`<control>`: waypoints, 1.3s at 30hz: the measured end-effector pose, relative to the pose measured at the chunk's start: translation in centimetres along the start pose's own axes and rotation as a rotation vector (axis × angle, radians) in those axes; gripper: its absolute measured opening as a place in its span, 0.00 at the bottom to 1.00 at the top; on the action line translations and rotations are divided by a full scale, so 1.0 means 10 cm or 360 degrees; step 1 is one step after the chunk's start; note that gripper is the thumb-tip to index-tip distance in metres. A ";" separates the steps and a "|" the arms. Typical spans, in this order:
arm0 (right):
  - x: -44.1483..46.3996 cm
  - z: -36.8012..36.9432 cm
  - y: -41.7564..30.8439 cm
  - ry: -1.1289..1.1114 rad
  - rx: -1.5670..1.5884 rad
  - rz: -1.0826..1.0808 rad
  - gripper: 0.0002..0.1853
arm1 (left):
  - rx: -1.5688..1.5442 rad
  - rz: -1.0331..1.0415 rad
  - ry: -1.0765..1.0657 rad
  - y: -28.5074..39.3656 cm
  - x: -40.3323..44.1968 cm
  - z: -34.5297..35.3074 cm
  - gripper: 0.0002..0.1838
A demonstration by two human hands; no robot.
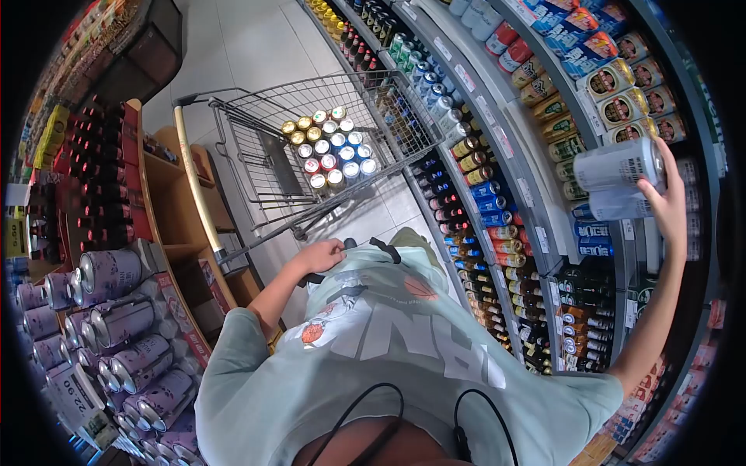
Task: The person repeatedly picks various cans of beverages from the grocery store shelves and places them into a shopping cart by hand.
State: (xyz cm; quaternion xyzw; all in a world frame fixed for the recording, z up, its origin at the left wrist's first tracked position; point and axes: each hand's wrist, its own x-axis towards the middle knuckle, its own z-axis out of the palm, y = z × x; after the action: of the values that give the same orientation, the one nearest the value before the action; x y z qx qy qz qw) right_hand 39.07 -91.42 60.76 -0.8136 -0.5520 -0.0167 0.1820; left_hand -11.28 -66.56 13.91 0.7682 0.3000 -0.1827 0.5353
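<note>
At the right, my right hand (667, 198) is wrapped over the ends of two large pale silver cans (614, 167), one above the other, in front of the shelf. My left hand (322, 255) is beside the front of my shirt, its fingers curled; whether anything is in them is hidden. Ahead stands a wire shopping cart (256, 116) with a pale handle bar. Several cans (330, 155) stand in rows inside it, with gold, silver, red and blue tops.
Shelves (497, 124) of cans and bottles curve along the right side. On the left are a wooden display stand (167, 186), dark bottles (105, 186) and stacked purple-patterned cans (116, 318). Tiled floor (233, 39) shows beyond the cart.
</note>
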 end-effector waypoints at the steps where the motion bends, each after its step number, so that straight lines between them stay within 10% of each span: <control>1: 0.14 0.22 -0.14 -0.0053 0.0063 -0.0150 0.42 | 0.0024 0.0122 0.0178 0.03 -0.03 -0.05 0.23; 7: 1.03 1.74 -0.67 -0.0306 0.0385 -0.0394 0.47 | 0.0047 0.0422 0.1288 0.15 -0.14 -0.70 0.19; 14: 2.27 3.75 -0.69 -0.0407 0.0144 -0.0956 0.45 | 0.0331 -0.0376 0.2359 0.03 -0.25 -1.26 0.35; 20: 3.17 5.60 -0.30 -0.0521 0.0075 -0.1118 0.42 | -0.0415 -0.0969 0.2313 -0.37 -0.05 -1.33 0.47; 25: 3.57 7.00 0.03 -0.0572 0.0191 -0.1145 0.41 | -0.1197 -0.1101 0.2095 -0.65 0.17 -1.39 0.32; 39: 3.88 8.80 0.24 -0.0720 0.0085 -0.1290 0.41 | -0.1072 -0.1415 0.2195 -0.67 0.33 -1.42 0.13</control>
State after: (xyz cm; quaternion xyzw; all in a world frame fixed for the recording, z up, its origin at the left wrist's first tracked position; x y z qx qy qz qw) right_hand 41.05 -29.87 -13.20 -0.5105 -0.8515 0.1057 0.0567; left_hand -13.78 -50.80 12.22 0.3215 0.8643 0.2279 0.3126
